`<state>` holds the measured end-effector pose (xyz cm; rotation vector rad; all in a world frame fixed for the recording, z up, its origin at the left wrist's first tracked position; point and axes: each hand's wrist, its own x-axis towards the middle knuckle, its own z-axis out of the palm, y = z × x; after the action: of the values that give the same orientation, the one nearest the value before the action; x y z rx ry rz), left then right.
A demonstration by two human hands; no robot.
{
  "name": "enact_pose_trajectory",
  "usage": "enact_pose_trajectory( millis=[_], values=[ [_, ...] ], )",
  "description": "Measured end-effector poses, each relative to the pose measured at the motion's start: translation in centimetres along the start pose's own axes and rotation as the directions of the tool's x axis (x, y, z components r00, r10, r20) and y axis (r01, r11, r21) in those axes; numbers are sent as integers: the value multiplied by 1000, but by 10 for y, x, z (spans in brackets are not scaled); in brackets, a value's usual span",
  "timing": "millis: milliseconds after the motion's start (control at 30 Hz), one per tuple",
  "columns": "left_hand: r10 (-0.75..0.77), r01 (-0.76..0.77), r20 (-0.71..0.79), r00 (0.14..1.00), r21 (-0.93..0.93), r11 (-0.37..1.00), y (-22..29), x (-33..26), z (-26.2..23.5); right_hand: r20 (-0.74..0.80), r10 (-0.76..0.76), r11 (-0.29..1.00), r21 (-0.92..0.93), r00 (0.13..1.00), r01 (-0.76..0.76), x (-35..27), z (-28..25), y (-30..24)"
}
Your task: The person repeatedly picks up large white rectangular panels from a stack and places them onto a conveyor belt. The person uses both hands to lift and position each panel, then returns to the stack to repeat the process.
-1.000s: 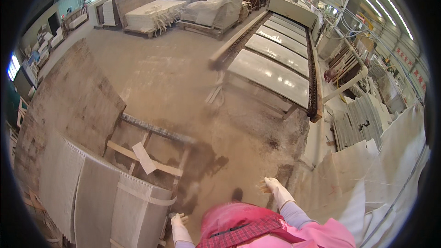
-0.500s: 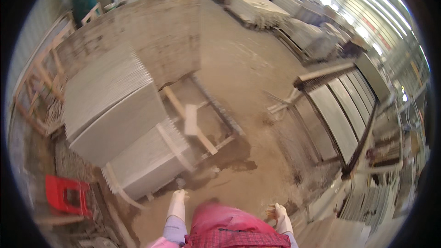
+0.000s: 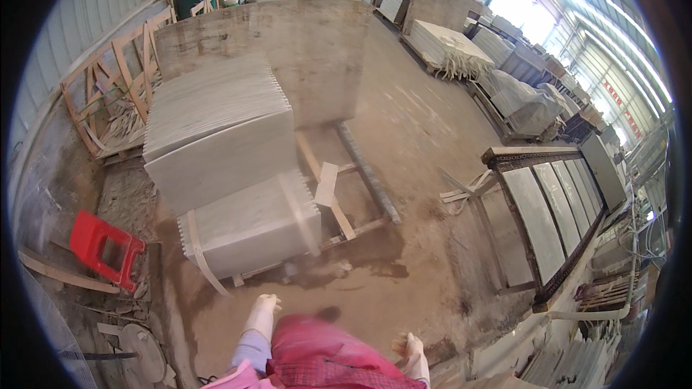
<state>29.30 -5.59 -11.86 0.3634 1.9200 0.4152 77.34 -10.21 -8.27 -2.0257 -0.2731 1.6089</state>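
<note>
My left hand [image 3: 267,304], in a pale glove, hangs in front of my body with its fingers loosely bent and nothing seen in it. Nearest to it is the lower stack of grey-white slabs [image 3: 249,234], bound with pale straps. A taller stack of thin slabs [image 3: 216,155] stands just behind. Lower right, my right hand [image 3: 411,351] is also gloved and held away from my side, fingers slightly apart and somewhat blurred. It touches nothing that I can see. Between the hands is my dark red apron [image 3: 331,353].
A large brown board [image 3: 317,50] stands behind the stacks. Beside them lies a wooden pallet frame [image 3: 344,220]. A red plastic stool [image 3: 108,251] is at left. To the right, a metal rack conveyor [image 3: 544,209] holds grey slabs. Wrapped pallets [image 3: 519,104] line the far right.
My view has turned a little to the left and lifted, so the stacks and rack sit farther right in it. Both hands stay at my sides, apart from the slabs.
</note>
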Motion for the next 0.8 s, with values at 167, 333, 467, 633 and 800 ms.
enact_pose_trajectory(
  millis=[167, 333, 467, 633, 800],
  values=[
    [15, -5, -109, 994, 88, 996, -25, -27, -48, 29, 61, 996, 64, 998, -63, -6, -6, 73],
    [-129, 150, -193, 973, 95, 984, -40, -35, -91, 55, 53, 980, 187, 997, -63, 6, -23, 143],
    [-79, 100, -177, 981, 111, 989, -39, -26, -99, 70, -48, 996, 75, 996, 42, 28, -46, 173],
    [0, 16, -149, 989, 104, 995, -24, 13, -99, 10, 36, 999, -21, 999, -36, 39, -34, 150],
    [-21, -15, -141, 990, -252, 968, 11, 72, -138, 12, 27, 992, -125, 1000, -26, 54, 27, 72]
  ],
)
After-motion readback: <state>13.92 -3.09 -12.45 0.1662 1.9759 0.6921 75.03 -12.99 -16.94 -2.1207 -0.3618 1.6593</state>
